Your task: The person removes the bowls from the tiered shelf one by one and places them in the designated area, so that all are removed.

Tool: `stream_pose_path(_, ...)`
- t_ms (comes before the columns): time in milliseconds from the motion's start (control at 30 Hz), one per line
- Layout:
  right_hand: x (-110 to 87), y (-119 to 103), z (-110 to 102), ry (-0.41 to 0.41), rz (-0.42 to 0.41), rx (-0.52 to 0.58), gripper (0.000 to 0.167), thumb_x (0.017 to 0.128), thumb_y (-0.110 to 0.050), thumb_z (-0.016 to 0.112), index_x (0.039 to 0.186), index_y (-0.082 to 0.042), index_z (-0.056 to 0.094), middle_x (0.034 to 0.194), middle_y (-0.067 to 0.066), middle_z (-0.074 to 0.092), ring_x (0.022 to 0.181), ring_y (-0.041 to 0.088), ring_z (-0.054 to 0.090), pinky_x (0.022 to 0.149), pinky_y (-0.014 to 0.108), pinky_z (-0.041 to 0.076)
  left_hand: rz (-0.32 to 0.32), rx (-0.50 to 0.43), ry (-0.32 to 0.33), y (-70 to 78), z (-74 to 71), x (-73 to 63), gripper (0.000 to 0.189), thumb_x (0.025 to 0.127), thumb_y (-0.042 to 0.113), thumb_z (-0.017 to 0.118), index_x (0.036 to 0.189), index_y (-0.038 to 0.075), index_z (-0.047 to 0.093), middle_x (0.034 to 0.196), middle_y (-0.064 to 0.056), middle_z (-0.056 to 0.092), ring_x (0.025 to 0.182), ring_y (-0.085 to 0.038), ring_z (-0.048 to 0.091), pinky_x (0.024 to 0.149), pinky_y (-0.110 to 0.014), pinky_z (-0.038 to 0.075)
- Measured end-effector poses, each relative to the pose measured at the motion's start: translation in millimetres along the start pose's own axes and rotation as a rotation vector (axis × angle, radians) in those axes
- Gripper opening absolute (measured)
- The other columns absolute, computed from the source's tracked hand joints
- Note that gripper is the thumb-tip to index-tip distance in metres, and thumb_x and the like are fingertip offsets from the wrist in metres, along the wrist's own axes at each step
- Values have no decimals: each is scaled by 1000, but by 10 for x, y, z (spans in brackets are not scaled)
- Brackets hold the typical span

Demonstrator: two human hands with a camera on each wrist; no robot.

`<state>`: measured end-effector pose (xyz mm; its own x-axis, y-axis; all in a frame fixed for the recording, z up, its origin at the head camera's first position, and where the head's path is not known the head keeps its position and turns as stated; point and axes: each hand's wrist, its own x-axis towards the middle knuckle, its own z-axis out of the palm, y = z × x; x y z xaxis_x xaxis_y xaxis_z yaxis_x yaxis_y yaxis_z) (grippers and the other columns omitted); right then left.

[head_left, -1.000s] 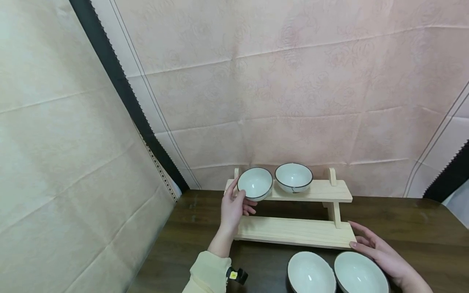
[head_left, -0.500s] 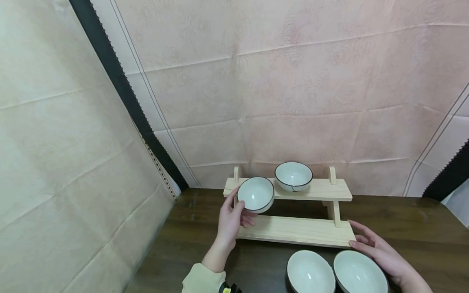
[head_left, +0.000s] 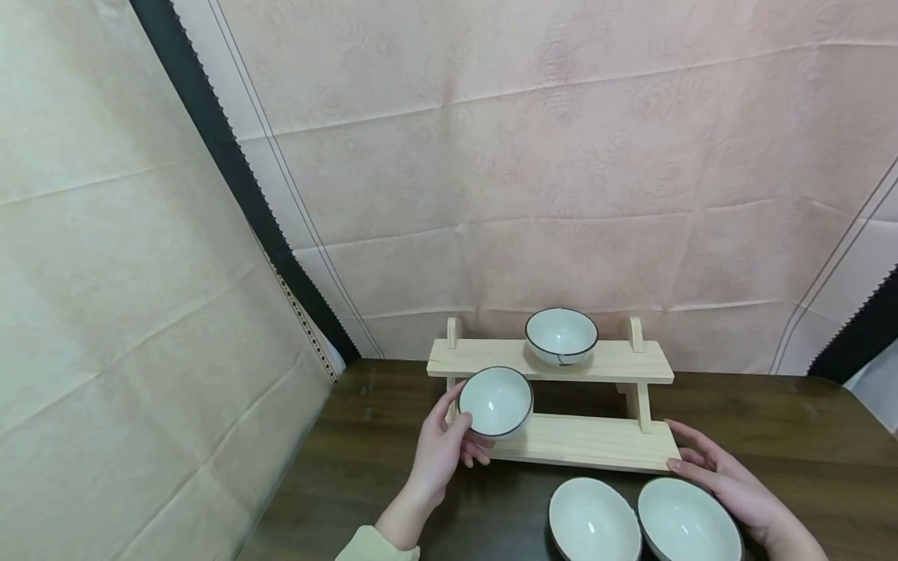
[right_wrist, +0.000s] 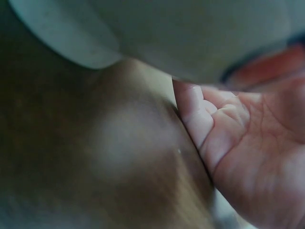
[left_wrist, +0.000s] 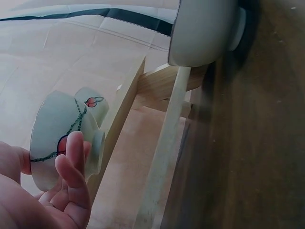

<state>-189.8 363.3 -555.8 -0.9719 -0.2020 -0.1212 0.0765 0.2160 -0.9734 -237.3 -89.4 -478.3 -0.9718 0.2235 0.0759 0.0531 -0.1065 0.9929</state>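
Note:
In the head view my left hand [head_left: 440, 448] grips a small white bowl [head_left: 496, 401] with a dark rim by its left side, thumb near the rim. The bowl is in front of the upper board and over the left part of the lower one. Red and green decoration marks this bowl [left_wrist: 45, 129] in the left wrist view. My right hand [head_left: 733, 487] holds the right end of the two-tier wooden rack [head_left: 589, 442], its thumb at the front corner of the lower board. A second small bowl [head_left: 561, 335] sits on the upper board.
Two larger white bowls [head_left: 595, 520] [head_left: 690, 520] stand side by side on the dark wooden table [head_left: 337, 467] before the rack, the right one close to my right hand. Pale cloth [head_left: 561, 171] hangs behind the table.
My left hand has brought the small bowl from the upper board's left end forward and down, slightly to the right. The right hand and the other bowls stay in place.

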Motion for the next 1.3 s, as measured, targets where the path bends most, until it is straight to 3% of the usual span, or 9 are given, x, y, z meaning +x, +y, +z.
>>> stream_pose_path(267, 7, -7, 3, 8, -2, -19, 68, 112, -22, 55, 169, -11, 18, 139, 25, 61, 110, 9, 68, 87, 34, 59, -36, 60, -105, -26, -38, -136, 62, 105, 8, 54, 165, 15, 40, 81, -26, 76, 58, -20, 74, 49, -22, 51)
stream_pose_path(633, 6, 3, 3, -6, -8, -2, 61, 113, -21, 55, 167, -25, 26, 136, 20, 63, 110, 10, 68, 87, 35, 60, -55, 188, -295, 82, -175, -208, 58, 103, 8, 57, 160, 18, 49, 78, -20, 76, 65, -38, 77, 51, -27, 56)
stream_pose_path(867, 9, 3, -18, 3, 26, -27, 69, 113, -24, 55, 168, -8, 17, 139, 24, 61, 110, 12, 68, 87, 35, 59, -91, 234, -439, 153, -314, -182, 56, 106, 12, 58, 161, 19, 48, 81, -18, 77, 68, -31, 78, 54, -27, 57)
stream_pose_path(1067, 5, 14, -29, -1, 29, -17, 63, 113, -24, 54, 168, -22, 22, 139, 23, 61, 110, 11, 68, 87, 36, 59, -120, 273, -504, 210, -378, -186, 54, 108, 17, 59, 161, 21, 49, 84, -16, 77, 73, -41, 78, 54, -29, 58)
stream_pose_path(1300, 1, 13, -19, -8, 4, -15, 60, 113, -22, 53, 166, -31, 26, 137, 19, 63, 109, 11, 68, 87, 35, 59, -123, 315, -534, 186, -436, -163, 53, 108, 16, 59, 160, 21, 51, 75, -19, 75, 68, -36, 77, 52, -29, 57)
